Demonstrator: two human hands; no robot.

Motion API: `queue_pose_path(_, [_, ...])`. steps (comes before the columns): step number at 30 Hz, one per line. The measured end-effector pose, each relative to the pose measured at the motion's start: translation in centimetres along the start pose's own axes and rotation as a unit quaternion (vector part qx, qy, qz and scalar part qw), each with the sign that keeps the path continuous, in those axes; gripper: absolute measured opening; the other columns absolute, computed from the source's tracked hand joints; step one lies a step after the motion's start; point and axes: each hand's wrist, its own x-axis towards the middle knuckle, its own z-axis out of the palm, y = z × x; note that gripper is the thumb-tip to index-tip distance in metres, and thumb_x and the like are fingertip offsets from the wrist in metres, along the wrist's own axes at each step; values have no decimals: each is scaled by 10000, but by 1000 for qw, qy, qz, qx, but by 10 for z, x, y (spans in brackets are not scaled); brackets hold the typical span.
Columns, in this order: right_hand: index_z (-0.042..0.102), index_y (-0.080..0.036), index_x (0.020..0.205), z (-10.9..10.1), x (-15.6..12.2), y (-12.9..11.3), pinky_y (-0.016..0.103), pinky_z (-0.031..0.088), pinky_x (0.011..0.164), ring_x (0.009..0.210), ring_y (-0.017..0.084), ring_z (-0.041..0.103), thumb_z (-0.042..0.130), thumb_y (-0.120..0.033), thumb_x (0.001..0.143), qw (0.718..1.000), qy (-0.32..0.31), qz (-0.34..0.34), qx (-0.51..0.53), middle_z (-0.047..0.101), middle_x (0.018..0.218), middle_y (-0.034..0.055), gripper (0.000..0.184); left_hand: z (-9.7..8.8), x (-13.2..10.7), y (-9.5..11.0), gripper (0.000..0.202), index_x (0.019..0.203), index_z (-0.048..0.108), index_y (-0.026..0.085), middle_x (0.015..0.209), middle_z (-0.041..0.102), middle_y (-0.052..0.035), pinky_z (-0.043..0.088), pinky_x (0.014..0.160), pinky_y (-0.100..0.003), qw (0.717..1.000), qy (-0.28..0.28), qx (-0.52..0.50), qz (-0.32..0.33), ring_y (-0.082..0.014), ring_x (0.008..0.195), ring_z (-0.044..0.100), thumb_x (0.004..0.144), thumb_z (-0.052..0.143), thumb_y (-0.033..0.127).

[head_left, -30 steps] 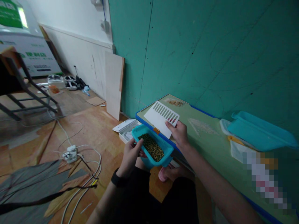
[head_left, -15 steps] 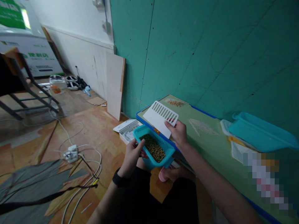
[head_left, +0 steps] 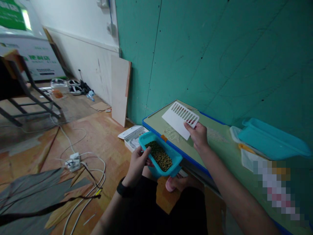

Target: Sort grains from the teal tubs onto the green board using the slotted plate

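My left hand is closed on the left rim of a turquoise plastic basin, its thumb over the edge. Green and tan beans lie in the basin, which is held at the front edge of the low green-topped table. Above the tabletop, my right hand pinches a white flat scraper with a row of slots by its slotted end. Pale grains lie on the table below the scraper's lower edge. Another patch of pale grains is partly behind my right hand.
At the table's right stand a larger turquoise basin and a white tray with an orange-yellow item. An open white box sits on the floor left of the table. Cables and a power strip lie further left. A board leans on the wall.
My right hand has moved the scraper right and away from me over the table. Pale grains it covered now show; the tan pile at the back is now mostly hidden. My left hand and basin barely move.
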Motion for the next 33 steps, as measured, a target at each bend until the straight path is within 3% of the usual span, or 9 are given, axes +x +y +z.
queue_pose_path(12, [742,-140,881,11,-23,0,346,551,705,777,248,707,793,-542,663,998,-46,14,-30,772,852,95,460,5,0,6,465,773,536,202,424,613,28,488,373,-222,1000,-1,12,0,-161,353,605,705,764,602])
queue_pose_path(21, [739,-149,892,9,-48,-17,348,561,686,750,243,707,822,-556,649,996,-81,47,11,771,850,90,481,4,1,3,460,781,534,207,429,603,41,512,381,-243,1000,2,10,-8,-162,353,601,702,765,597])
queue_pose_path(24, [737,-154,937,-7,-40,-17,352,564,713,776,241,713,838,-546,643,997,-51,44,22,772,886,84,500,4,1,2,466,764,527,210,427,603,38,495,367,-232,1000,2,12,-5,-158,347,594,697,767,603])
queue_pose_path(29, [734,-157,946,-56,-21,-4,362,573,749,832,250,720,852,-550,622,999,22,23,5,773,923,77,523,4,-1,1,478,730,501,216,426,593,44,502,374,-228,1000,3,7,-7,-150,351,593,693,772,609])
queue_pose_path(33, [733,-155,971,-88,-26,8,362,578,719,824,253,724,847,-558,623,997,53,42,-26,774,928,85,545,7,-2,-1,489,745,501,217,428,597,44,508,373,-233,1000,6,8,-13,-159,354,603,684,774,618])
